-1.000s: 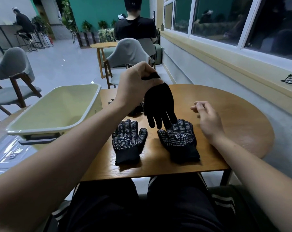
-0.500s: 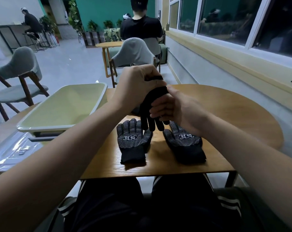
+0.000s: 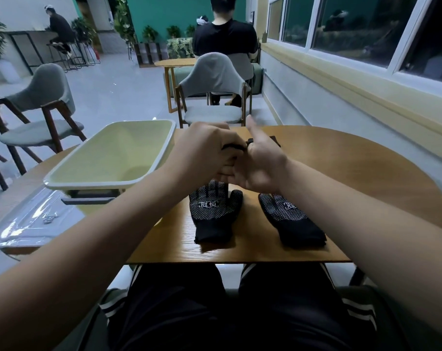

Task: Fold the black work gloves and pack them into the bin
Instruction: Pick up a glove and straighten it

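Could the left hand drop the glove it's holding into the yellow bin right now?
Probably yes. The left hand grips the glove just beside the bin, whose top is open and looks empty. The right hand also holds the glove.

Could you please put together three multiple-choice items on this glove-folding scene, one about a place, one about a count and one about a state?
1. Where does the pale green bin stand relative to the two hands?
A. to the person's left
B. to the person's right
C. on the person's lap

2. How many black dotted gloves lie flat on the wooden table, apart from the hands?
A. one
B. two
C. four

3. What is in the bin?
A. folded gloves
B. a lid
C. nothing that shows

Answers:
1 A: it sits left of the left hand.
2 B: the left glove and the right glove lie side by side.
3 C: only its bare floor shows, while the left hand and right hand grip the held glove.
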`<act>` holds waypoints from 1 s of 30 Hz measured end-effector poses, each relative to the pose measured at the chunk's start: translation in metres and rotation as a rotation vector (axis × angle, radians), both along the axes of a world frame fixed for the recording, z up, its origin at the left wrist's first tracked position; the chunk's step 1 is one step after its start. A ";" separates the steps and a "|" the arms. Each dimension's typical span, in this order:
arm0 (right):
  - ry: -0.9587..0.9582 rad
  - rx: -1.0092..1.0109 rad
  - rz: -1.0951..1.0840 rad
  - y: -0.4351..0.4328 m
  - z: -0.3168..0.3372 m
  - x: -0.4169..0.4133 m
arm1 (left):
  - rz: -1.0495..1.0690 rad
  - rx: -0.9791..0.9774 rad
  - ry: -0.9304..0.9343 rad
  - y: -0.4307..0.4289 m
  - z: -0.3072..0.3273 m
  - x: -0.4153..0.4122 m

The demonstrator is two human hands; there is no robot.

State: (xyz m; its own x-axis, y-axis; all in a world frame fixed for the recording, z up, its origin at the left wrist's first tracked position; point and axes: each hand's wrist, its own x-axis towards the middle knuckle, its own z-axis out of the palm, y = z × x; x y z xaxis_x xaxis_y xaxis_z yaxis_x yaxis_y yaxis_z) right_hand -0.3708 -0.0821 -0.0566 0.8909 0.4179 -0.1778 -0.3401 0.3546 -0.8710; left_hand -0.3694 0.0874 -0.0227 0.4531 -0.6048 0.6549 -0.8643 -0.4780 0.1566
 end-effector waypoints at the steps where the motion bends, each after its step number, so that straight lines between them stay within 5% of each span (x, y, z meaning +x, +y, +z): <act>1: 0.014 0.019 0.002 0.002 -0.002 0.004 | -0.002 0.002 0.010 0.003 -0.001 -0.002; 21: 0.057 0.244 0.170 0.018 -0.027 0.032 | 0.081 0.088 0.004 0.044 -0.060 -0.041; 30: 0.026 0.277 0.062 0.023 -0.034 0.036 | 0.182 0.076 -0.062 0.053 -0.081 -0.044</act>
State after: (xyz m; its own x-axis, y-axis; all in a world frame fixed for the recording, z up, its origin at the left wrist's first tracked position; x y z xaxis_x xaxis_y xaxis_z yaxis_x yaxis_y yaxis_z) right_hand -0.3351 -0.0589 -0.0904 0.8588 0.5073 -0.0714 -0.3892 0.5555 -0.7348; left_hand -0.4133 0.1401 -0.1039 0.5197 -0.5653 0.6406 -0.7694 -0.6356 0.0633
